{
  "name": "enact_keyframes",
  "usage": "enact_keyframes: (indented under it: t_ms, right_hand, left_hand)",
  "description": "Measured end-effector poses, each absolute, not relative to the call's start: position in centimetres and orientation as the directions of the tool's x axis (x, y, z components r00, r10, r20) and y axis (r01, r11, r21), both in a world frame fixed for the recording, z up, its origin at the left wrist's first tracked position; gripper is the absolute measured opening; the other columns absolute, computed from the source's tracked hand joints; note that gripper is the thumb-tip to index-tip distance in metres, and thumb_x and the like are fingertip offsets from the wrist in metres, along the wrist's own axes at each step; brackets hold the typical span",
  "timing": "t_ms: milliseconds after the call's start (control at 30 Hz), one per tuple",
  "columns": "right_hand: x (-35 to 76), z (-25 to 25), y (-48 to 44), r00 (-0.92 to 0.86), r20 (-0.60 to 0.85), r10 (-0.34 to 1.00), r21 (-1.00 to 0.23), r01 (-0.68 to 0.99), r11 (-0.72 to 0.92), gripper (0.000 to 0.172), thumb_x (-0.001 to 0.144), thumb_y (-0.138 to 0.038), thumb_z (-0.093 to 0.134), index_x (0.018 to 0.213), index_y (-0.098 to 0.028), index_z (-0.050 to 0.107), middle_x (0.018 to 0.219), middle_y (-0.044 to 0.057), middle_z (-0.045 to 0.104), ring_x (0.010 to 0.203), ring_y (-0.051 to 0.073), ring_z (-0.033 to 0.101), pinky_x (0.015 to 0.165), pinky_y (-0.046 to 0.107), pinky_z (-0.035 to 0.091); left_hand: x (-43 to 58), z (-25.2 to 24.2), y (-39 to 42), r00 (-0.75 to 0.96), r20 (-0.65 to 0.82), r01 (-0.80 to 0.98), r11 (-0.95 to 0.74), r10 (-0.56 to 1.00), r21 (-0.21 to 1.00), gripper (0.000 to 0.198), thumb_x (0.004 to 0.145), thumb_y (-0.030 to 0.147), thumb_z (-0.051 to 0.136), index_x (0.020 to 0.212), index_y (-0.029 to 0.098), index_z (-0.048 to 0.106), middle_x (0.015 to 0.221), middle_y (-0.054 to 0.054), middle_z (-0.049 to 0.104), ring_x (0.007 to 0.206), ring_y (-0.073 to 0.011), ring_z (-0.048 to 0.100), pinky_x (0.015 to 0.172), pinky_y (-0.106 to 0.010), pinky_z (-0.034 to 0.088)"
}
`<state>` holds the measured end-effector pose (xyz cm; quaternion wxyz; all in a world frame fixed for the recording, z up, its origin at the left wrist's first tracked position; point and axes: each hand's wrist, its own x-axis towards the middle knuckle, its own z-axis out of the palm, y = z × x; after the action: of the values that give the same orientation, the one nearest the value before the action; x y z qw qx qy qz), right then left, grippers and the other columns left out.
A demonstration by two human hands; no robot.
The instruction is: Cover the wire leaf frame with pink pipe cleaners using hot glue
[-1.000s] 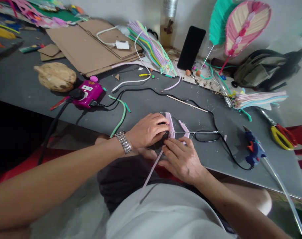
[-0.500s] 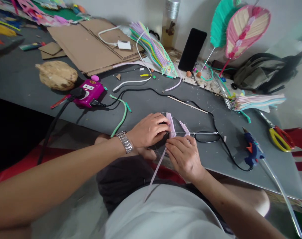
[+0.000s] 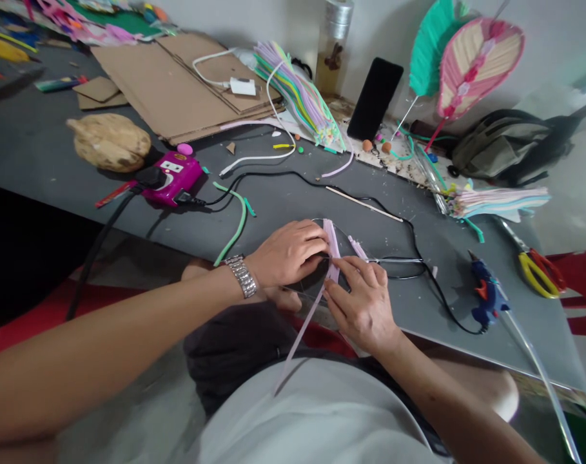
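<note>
Near the table's front edge, a thin wire frame [image 3: 399, 260] is partly wrapped with pale pink pipe cleaners [image 3: 330, 233]. My left hand [image 3: 295, 252], with a metal watch at the wrist, grips the left side of this wrapped frame. Its fingertips are curled and partly hidden. My right hand [image 3: 363, 293] pinches the lower end of the pink band, index finger and thumb pressed on it. From there a loose pink strand [image 3: 300, 335] trails down over my shirt. Beside the right fingers, a shorter pink piece [image 3: 357, 247] sits on the wire.
A blue glue gun [image 3: 488, 290] and scissors [image 3: 539, 270] lie at right. A black cable [image 3: 293, 173] crosses the table from a purple power socket [image 3: 173, 180]. Behind are cardboard [image 3: 176, 90], pipe-cleaner bundles [image 3: 305, 96], a phone [image 3: 376, 96] and leaf-shaped crafts [image 3: 481, 64].
My right hand's index finger and thumb have shifted up and onto the pink band, from just below it. The left hand stays nearly still. The view has moved slightly.
</note>
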<state>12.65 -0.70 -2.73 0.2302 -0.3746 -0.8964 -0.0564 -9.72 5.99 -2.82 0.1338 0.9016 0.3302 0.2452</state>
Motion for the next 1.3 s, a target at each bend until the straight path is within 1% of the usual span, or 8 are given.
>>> enact_keyframes:
  t_ms: [200,367,600,800,933,1033,1133,1300]
  right_hand:
    - [12.6,-2.4,-0.7,-0.598,0.451,0.663,-0.082,0.712,0.698,0.011,0.095,-0.023,0.065,0.094,-0.023,0.076,0.125,0.013,0.070,0.122,0.030,0.058,0.099,0.047,0.038]
    - [12.5,-2.5,-0.7,-0.601,0.446,0.663,-0.083,0.710,0.700,0.011,0.094,-0.023,0.066,0.094,-0.022,0.076,0.127,0.015,0.069,0.124,0.032,0.058,0.099,0.048,0.038]
    - [12.6,-2.0,-0.6,-0.644,0.430,0.633,-0.003,0.700,0.714,0.011,0.095,-0.024,0.064,0.095,-0.022,0.075,0.126,0.016,0.071,0.124,0.032,0.056,0.099,0.048,0.037]
    - [12.4,-1.0,-0.6,-0.718,0.304,0.626,0.108,0.679,0.726,0.010,0.094,-0.021,0.063,0.101,-0.022,0.071,0.128,0.016,0.071,0.122,0.031,0.054,0.102,0.049,0.036]
    - [12.2,-0.6,-0.5,-0.743,0.235,0.627,0.139,0.664,0.735,0.014,0.096,-0.018,0.058,0.103,-0.021,0.069,0.125,0.016,0.071,0.116,0.031,0.055,0.103,0.049,0.035]
    - [12.2,-0.5,-0.4,-0.739,0.231,0.632,0.115,0.666,0.737,0.013,0.097,-0.018,0.057,0.103,-0.020,0.068,0.124,0.016,0.071,0.114,0.030,0.056,0.103,0.049,0.035]
    - [12.3,-0.6,-0.5,-0.712,0.244,0.659,0.042,0.686,0.726,0.010,0.098,-0.020,0.057,0.101,-0.020,0.067,0.126,0.015,0.071,0.115,0.030,0.057,0.104,0.048,0.034]
    - [12.5,-0.8,-0.6,-0.664,0.261,0.701,-0.082,0.708,0.701,0.013,0.100,-0.024,0.057,0.108,-0.018,0.065,0.130,0.015,0.070,0.123,0.030,0.057,0.109,0.049,0.032]
  left_hand:
    - [-9.8,-2.9,6.0,0.663,0.367,0.527,-0.755,0.653,0.391,0.019,0.098,0.018,0.055,0.105,0.016,0.073,0.120,-0.012,0.070,0.109,-0.0248,0.062,0.098,-0.042,0.052]
    - [-9.8,-3.0,6.0,0.670,0.367,0.532,-0.763,0.645,0.368,0.019,0.099,0.018,0.055,0.102,0.015,0.073,0.119,-0.012,0.069,0.108,-0.0253,0.062,0.097,-0.041,0.052]
    - [-9.8,-3.1,6.0,0.675,0.356,0.541,-0.761,0.646,0.358,0.018,0.098,0.018,0.057,0.104,0.016,0.074,0.120,-0.012,0.069,0.108,-0.0254,0.061,0.097,-0.041,0.052]
    - [-9.8,-3.0,6.0,0.675,0.349,0.536,-0.757,0.650,0.373,0.020,0.098,0.020,0.056,0.107,0.017,0.074,0.121,-0.012,0.069,0.109,-0.0259,0.061,0.096,-0.042,0.051]
    - [-9.8,-3.0,6.0,0.674,0.349,0.535,-0.756,0.652,0.377,0.022,0.098,0.021,0.055,0.111,0.018,0.072,0.120,-0.012,0.069,0.109,-0.0259,0.061,0.097,-0.042,0.050]
    - [-9.7,-2.9,5.9,0.674,0.356,0.530,-0.759,0.648,0.377,0.023,0.101,0.023,0.052,0.111,0.017,0.072,0.119,-0.013,0.069,0.107,-0.0255,0.061,0.096,-0.042,0.050]
    - [-9.7,-2.9,6.0,0.673,0.349,0.539,-0.756,0.652,0.372,0.027,0.104,0.024,0.047,0.110,0.017,0.072,0.119,-0.013,0.069,0.108,-0.0254,0.061,0.097,-0.042,0.050]
    - [-9.7,-3.0,6.1,0.676,0.350,0.541,-0.759,0.648,0.362,0.023,0.101,0.018,0.052,0.111,0.017,0.072,0.120,-0.012,0.069,0.109,-0.0252,0.060,0.098,-0.041,0.049]
